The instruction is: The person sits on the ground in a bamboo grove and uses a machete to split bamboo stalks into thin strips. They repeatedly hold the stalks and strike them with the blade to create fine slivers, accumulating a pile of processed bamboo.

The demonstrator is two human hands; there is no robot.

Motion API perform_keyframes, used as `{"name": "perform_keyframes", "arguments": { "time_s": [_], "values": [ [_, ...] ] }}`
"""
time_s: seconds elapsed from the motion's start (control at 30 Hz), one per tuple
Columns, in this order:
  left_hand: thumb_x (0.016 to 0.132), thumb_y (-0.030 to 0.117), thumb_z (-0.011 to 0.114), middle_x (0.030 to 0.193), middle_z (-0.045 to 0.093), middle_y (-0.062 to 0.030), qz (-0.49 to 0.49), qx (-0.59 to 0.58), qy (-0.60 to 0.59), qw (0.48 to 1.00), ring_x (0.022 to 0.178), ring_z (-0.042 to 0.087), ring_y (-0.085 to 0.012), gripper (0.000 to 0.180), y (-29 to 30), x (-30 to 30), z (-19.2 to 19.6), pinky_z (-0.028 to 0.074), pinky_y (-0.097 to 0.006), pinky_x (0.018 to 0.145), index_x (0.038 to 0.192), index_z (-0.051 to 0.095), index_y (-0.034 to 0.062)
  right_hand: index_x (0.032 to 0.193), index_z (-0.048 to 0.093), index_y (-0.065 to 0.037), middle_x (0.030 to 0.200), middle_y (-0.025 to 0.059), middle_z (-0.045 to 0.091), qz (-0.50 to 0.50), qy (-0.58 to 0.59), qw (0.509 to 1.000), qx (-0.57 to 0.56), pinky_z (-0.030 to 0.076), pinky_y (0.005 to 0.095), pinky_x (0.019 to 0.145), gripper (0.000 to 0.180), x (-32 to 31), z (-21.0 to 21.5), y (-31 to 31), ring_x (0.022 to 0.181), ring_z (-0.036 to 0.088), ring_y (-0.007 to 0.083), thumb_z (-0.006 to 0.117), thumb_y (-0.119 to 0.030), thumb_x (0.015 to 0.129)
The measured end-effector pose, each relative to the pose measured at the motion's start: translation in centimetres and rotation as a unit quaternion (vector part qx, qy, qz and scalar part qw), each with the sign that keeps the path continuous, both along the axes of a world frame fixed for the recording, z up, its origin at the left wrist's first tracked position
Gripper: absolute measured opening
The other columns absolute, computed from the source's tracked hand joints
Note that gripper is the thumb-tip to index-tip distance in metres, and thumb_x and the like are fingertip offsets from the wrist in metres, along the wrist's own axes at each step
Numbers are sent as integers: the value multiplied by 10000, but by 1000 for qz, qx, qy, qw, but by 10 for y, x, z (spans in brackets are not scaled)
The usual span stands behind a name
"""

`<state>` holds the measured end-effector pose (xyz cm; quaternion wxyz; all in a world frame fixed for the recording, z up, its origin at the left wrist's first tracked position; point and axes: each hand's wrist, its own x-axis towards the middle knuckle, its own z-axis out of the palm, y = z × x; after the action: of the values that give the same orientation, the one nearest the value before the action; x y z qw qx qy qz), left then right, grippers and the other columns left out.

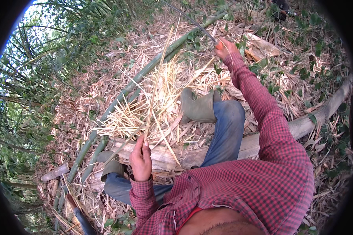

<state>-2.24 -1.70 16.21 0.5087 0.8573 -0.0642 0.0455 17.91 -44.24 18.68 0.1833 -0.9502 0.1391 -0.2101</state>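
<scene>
My left hand [141, 158] pinches the lower end of a long, pale split bamboo strip [157, 82] between thumb and fingers. The strip stands up and away from me, leaning slightly right. Out to the far right, my right hand [226, 49] is closed around the orange handle of a machete [195, 22]. Its long, thin dark blade points to the upper left, apart from the strip, and its tip runs to the picture's top edge. Below the strip lies a heap of pale split strips [123, 117], between my rubber boots [198, 105].
Long green bamboo poles [125, 92] lie slanting beyond the heap. A thick, weathered log [196, 156] crosses in front of my body, under my legs. Dry leaves cover the ground, with leafy stems at the right. A dark, partly visible shape [280, 9] is at the top right.
</scene>
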Motion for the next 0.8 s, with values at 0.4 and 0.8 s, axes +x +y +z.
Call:
{"name": "perform_keyframes", "arguments": {
  "time_s": [0.4,0.8],
  "values": [
    [926,175,446,583,359,72,-63,-200,81,974,490,287,-12,343,-18,25,1,210,-174,435,1204,481,-23,857,448,-90,758,88,561,371,-62,918,-127,482,384,610,247,-79,-11,100,705,599,278,611,-105,673],
    [917,90,435,610,362,66,-58,-229,126,963,516,292,-20,303,0,-15,3,225,-179,460,1194,490,-21,1030,514,-151,806,131,629,91,35,992,-74,489,428,700,351,-1,15,42,778,616,315,634,-274,723]
  ]
}}
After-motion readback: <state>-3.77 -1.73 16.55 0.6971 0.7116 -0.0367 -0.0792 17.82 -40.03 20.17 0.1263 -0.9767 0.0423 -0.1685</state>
